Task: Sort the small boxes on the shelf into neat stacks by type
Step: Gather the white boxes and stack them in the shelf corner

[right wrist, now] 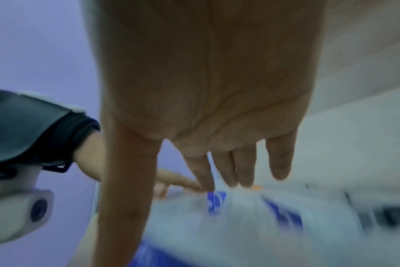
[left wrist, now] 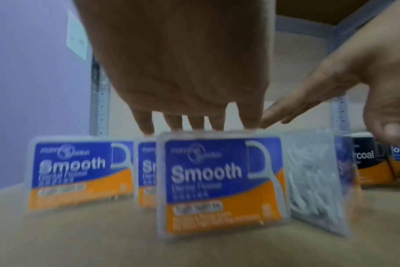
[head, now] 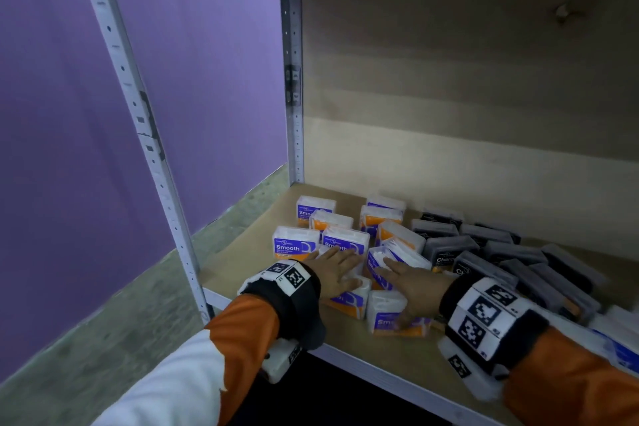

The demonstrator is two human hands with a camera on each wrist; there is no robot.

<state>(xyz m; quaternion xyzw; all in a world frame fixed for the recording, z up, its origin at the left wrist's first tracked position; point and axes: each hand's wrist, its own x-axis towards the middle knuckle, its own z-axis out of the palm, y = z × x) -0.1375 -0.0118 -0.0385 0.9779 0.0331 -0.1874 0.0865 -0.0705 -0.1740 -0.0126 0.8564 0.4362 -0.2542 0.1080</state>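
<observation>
Head view: sorting looks early, with no stacks formed. Blue-and-orange Smooth boxes (head: 345, 245) sit jumbled at the left of the wooden shelf (head: 262, 245), black Charcoal boxes (head: 491, 252) heaped to their right, touching. Left hand (head: 333, 270) lies flat, fingers straight, over a Smooth box. Right hand (head: 415, 282) is also flat with fingers spread, resting on tilted Smooth boxes; neither grips anything. Judgement: the step is gathering the Smooth group; next move calls for closing fingers round one box and squaring it onto another. Boxes are small clear hard-plastic rectangles with rounded corners and glossy printed labels; they likely slide easily on the board.

Left wrist view (blurred): left hand fingers (left wrist: 251, 119) point down straight, tips touching the top edge of an upright Smooth box (left wrist: 219, 182). Beside it another clear box (left wrist: 315, 182) is turned side-on, showing white floss picks inside. The right hand (left wrist: 363, 86) reaches in from the right, fingers extended. One Charcoal label (left wrist: 368, 157) sits behind.

Right wrist view (heavily blurred): right hand fingers (right wrist: 240, 168) are straight and slightly spread, tips at a clear blue-labelled box (right wrist: 240, 216). Actual contact cannot be told. Left wrist camera (right wrist: 18, 213) shows at left.
</observation>
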